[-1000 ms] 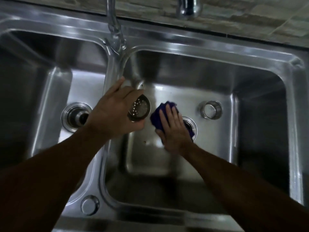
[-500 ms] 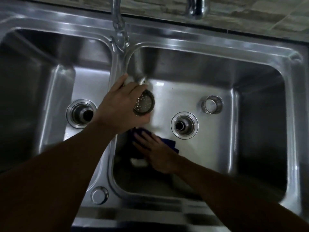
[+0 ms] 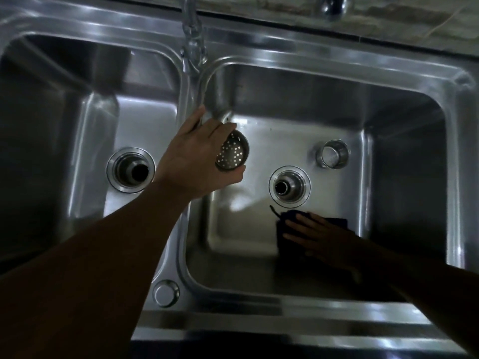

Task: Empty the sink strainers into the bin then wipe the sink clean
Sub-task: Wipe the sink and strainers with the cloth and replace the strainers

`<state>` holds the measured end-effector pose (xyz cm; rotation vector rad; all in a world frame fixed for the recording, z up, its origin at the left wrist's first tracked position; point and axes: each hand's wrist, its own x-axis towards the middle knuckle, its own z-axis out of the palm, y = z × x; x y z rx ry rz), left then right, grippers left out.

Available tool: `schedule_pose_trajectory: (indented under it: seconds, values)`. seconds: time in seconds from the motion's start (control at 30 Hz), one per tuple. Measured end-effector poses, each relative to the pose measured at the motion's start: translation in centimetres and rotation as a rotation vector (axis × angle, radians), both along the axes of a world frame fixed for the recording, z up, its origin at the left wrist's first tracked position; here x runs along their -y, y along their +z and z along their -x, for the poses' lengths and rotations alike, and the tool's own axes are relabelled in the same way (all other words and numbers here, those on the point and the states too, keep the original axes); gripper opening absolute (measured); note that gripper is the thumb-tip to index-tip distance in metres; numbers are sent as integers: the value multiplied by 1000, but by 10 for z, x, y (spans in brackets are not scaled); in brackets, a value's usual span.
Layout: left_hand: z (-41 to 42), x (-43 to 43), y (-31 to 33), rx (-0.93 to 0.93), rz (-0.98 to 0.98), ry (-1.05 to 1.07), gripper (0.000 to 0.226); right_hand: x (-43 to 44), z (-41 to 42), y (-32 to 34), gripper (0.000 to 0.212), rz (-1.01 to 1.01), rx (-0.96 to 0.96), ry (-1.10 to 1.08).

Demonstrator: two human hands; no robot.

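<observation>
My left hand (image 3: 197, 156) holds a perforated steel strainer (image 3: 233, 152) above the left side of the right basin, its holed bottom facing me. My right hand (image 3: 318, 237) lies flat on a dark blue cloth (image 3: 283, 229) pressed to the floor of the right basin, just below the open drain (image 3: 289, 186). A second steel strainer (image 3: 332, 154) stands upright on the basin floor, up and right of that drain. The double steel sink (image 3: 324, 47) fills the view.
The left basin has its own open drain (image 3: 131, 169). A tap spout (image 3: 193, 35) hangs over the divider between the basins. A round steel cap (image 3: 166, 293) sits on the front rim. A tiled wall (image 3: 414, 19) runs behind the sink.
My right hand has slid the cloth from the drain, down to the left, then across to the right below the drain. My left hand keeps hold of the strainer.
</observation>
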<state>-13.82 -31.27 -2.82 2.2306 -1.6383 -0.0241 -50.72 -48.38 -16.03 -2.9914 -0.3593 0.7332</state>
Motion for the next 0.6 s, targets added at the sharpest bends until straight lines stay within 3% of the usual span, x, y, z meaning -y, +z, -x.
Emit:
schedule_pose_trajectory:
  seconds: [0.27, 0.43, 0.6]
  values:
    - [1, 0, -1, 5, 14, -2, 77, -109, -145, 1, 65, -292, 82, 43]
    - [2, 0, 3, 21, 17, -8, 73, -92, -103, -7, 63, -262, 78, -6]
    - [0, 0, 3, 3, -16, -20, 74, -9, -9, -7, 64, -109, 18, 19]
